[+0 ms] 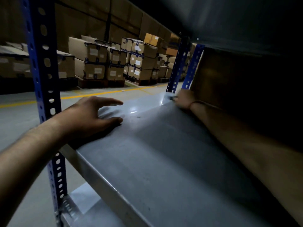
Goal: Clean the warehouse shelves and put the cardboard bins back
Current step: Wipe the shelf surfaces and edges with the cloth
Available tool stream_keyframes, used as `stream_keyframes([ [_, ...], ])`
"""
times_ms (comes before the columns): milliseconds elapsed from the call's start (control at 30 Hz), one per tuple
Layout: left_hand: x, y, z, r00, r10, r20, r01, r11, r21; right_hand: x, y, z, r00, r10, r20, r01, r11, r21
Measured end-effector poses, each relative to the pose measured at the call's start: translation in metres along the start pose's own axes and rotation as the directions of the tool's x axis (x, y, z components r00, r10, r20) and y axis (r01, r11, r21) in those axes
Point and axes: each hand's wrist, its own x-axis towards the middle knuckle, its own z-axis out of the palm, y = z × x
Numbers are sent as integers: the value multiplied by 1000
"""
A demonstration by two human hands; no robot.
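Count: two hands, one cardboard bin [246,89] on the grey shelf [147,153], three blue uprights [42,66], many stacked boxes [98,63] across the aisle. Left hand [91,118] lies palm-down on the shelf's near-left part, fingers [113,102] straight and spread wide, holding nothing. Right hand [184,99] is stretched to the far back corner by the uprights with the arm running alongside the bin, too blurred to tell the grip or whether it holds anything; the bin sits on the shelf's right side, just beside that arm and well apart from the left fingers.
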Motion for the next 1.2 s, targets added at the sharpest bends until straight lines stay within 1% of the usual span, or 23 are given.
stream_keyframes([
  [67, 0, 1, 1, 1000, -16, -8, 16, 1000, 10, -19, -81, -25, 964, -259, -59, 266, 949, 171],
  [133, -2, 1, 0, 999, -27, -25, 27, 1000, 1, -44, -127, -51, 846, -505, -172, 532, 819, 215],
  [167, -4, 1, 0, 999, -35, -30, 34, 999, -6, -53, -129, -55, 792, -574, -208, 610, 763, 214],
  [200, -5, 1, 1, 999, -38, -29, 38, 999, -9, -58, -114, -57, 779, -595, -199, 627, 749, 215],
  [267, -6, -1, 1, 999, -27, -23, 27, 1000, 3, -60, -56, -50, 868, -489, -88, 497, 855, 147],
  [333, -5, -2, 1, 999, -15, -31, 15, 1000, -1, -63, 25, -29, 977, -188, 99, 178, 979, 100],
  [367, -4, -2, 1, 999, -7, -35, 6, 1000, -9, -67, 65, -24, 985, -58, 163, 56, 998, 21],
  [433, -1, -3, 2, 999, -1, -37, 0, 1000, -28, -51, 132, 1, 982, -4, 190, 4, 1000, 1],
  [467, 1, -5, 3, 999, -7, -35, 6, 999, -36, -66, 128, -19, 973, -14, 232, 27, 998, -55],
  [500, 2, -6, 3, 999, -16, -29, 15, 999, -38, -76, 121, -30, 958, -47, 283, 61, 997, -40],
  [533, 3, -7, 4, 1000, -21, -19, 20, 999, -38, -90, 102, -44, 936, -25, 350, 52, 996, -69],
  [567, 3, -8, 4, 1000, -25, -13, 24, 999, -32, -103, 79, -60, 933, -31, 360, 62, 995, -74],
  [600, 3, -9, 3, 999, -30, -11, 29, 999, -33, -106, 59, -63, 953, -80, 292, 83, 997, 3],
  [667, 1, -5, 3, 999, -48, -5, 48, 998, -36, -103, 14, -61, 960, -229, 159, 224, 973, 51],
  [733, -3, 1, 3, 998, -55, -13, 55, 998, -17, -97, -39, -57, 940, -341, 10, 337, 930, 145],
  [800, -10, 3, 3, 994, -65, -92, 66, 998, 10, -130, -107, -89, 852, -519, -74, 518, 810, 275],
  [900, -30, 10, 4, 985, -130, -113, 125, 991, -49, -148, -114, -95, 760, -622, -192, 643, 672, 368],
  [933, -38, 14, 7, 987, -134, -93, 131, 990, -42, -142, -91, -86, 769, -611, -190, 632, 680, 371],
  [1000, -52, 26, 13, 991, -114, -65, 116, 993, 31, -130, -32, -57, 854, -505, -124, 513, 779, 360],
  [1067, -59, 37, 17, 991, -115, -61, 119, 991, 65, -85, 63, 11, 953, -290, -83, 301, 899, 318],
  [1100, -60, 40, 17, 991, -123, -59, 127, 990, 67, -107, 81, -4, 990, -140, -24, 142, 959, 247],
  [1167, -62, 44, 16, 990, -129, -55, 131, 990, 44, -140, 86, -29, 998, -15, 63, -2, 962, 271],
  [1200, -63, 46, 16, 990, -131, -51, 132, 991, 24, -148, 84, -27, 993, 33, 113, -56, 976, 209],
])
